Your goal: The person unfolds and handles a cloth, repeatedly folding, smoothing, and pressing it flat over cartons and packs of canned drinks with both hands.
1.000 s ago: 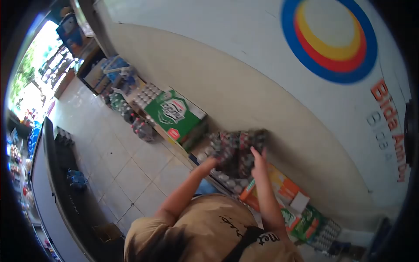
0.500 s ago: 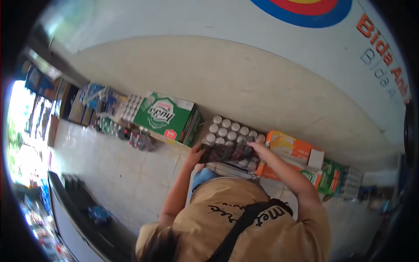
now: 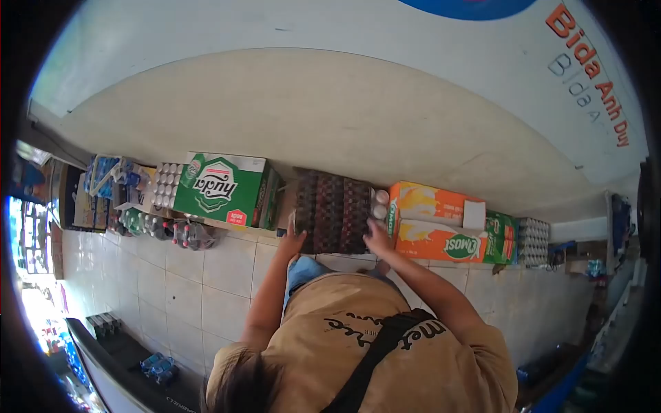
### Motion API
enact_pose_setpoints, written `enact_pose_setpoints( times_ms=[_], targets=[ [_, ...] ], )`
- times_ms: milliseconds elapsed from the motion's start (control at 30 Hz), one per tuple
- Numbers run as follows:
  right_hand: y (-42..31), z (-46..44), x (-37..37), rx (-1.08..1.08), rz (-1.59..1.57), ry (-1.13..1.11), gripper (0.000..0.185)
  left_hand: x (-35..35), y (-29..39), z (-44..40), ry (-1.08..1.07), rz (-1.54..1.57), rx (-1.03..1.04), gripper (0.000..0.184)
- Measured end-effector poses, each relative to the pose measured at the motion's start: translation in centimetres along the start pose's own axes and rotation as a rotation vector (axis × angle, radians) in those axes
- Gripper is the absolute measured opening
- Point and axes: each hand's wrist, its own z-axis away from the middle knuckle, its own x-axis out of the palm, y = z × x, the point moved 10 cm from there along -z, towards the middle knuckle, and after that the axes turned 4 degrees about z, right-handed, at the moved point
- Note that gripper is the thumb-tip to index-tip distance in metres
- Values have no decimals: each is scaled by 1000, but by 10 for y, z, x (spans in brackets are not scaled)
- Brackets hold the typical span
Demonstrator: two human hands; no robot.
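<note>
A dark pack with reddish-brown rows (image 3: 334,213) lies over a group of silver-topped cans (image 3: 379,199), whose tops show only along its right side. What the pack contains I cannot make out for certain. My left hand (image 3: 292,241) grips its near left corner, fingers pointing up along the side. At the near right corner, my right hand (image 3: 377,241) is closed against the pack's edge.
Left of the pack stands a green and white Huda carton (image 3: 220,189); bottles in clear wrap (image 3: 193,235) sit before it. Orange cartons (image 3: 437,224) and a green carton (image 3: 501,237) stand to the right. Behind is a pale wall (image 3: 330,110); tiled floor (image 3: 186,289) lies in front.
The pack, earlier tilted at the near edge of the cans, now lies across most of them. Both hands have moved to its near corners, and the camera view has turned.
</note>
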Motion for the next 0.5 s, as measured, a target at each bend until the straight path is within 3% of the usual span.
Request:
enact_pose_setpoints(
  times_ms=[33, 67, 133, 200, 333, 367, 433, 500],
  targets=[
    [9, 17, 21, -16, -10, -209, 58, 8, -3, 8, -71, -225, -119, 84],
    [17, 38, 43, -33, -24, -421, 57, 15, 6, 11, -81, -176, -47, 80],
    [18, 80, 63, -65, 352, -715, 55, 25, 24, 9, -72, -185, 56, 79],
    [11, 87, 59, -107, 309, -681, 53, 29, 58, 7, -27, -185, 257, 75],
    [-21, 87, 53, -314, 179, -552, 47, 28, 101, -17, -29, -328, 383, 75],
    [-12, 67, 68, -234, 282, -591, 41, 27, 111, -26, -22, -302, 427, 74],
    [-27, 37, 41, -308, 192, -259, 41, 35, 120, -42, -38, -284, 490, 74],
    [-35, 6, 28, -262, 254, -212, 49, 41, 103, -61, -11, -348, 422, 75]
  ],
)
